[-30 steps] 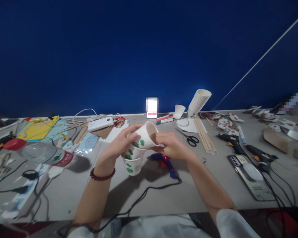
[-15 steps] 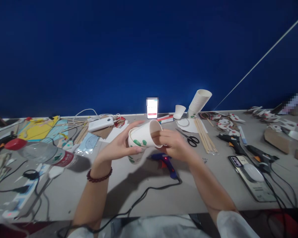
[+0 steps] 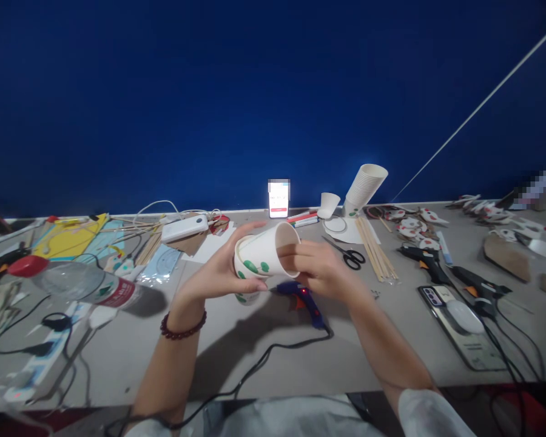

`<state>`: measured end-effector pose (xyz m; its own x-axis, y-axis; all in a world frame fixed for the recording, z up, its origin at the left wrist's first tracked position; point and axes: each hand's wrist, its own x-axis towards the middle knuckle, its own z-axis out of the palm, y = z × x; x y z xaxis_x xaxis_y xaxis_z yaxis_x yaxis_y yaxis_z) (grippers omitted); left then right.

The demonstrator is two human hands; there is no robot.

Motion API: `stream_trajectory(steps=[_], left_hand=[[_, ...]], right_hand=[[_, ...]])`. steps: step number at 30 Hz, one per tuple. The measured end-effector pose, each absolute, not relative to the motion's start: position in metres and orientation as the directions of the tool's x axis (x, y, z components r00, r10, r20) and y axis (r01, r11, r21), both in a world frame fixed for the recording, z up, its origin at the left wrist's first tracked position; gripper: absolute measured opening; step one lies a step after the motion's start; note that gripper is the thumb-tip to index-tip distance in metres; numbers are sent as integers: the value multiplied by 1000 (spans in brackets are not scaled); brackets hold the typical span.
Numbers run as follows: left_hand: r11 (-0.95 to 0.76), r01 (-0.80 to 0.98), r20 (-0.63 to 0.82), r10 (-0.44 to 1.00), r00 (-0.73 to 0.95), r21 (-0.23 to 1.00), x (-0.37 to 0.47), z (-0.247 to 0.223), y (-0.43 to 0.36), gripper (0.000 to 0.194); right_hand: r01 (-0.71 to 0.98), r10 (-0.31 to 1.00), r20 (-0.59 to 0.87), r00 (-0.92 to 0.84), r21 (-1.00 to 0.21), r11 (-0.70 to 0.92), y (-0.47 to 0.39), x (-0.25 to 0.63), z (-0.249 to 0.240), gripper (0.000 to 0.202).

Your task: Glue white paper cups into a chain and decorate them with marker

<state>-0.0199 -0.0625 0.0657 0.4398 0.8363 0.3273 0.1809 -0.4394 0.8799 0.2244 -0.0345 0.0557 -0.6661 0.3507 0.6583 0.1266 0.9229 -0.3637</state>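
Since 1 s ago, L hand's (image 3: 221, 265) thumb has slid to lower side of paper cup (image 3: 260, 250), now tipped nearer level. L fingers wrapped round it; R hand's (image 3: 322, 268) fingers in its mouth, grip unclear. 2nd cup (image 3: 247, 298) just below, 7 o'clock. On bench (image 3: 346, 352): glue gun (image 3: 306, 295), 5; scissors (image 3: 347, 252), 3; cup stack (image 3: 363, 187), 2; bottle (image 3: 91, 283), approx 9.

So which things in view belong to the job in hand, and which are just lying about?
Likely in the job:
tilted paper cup, held by the left hand, right hand partly inside it
lower cup, partly hidden
perhaps blue glue gun, its red light on

Apparently lying about:
scissors
wooden sticks
red-capped bottle
yellow sheet
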Motion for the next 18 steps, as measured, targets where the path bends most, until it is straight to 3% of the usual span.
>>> stream_trajectory(steps=[18], left_hand=[[-459,194,340,829,444,867,-18,64,-60,88]], right_hand=[[116,350,700,-622,-360,926,-35,223,54,20]])
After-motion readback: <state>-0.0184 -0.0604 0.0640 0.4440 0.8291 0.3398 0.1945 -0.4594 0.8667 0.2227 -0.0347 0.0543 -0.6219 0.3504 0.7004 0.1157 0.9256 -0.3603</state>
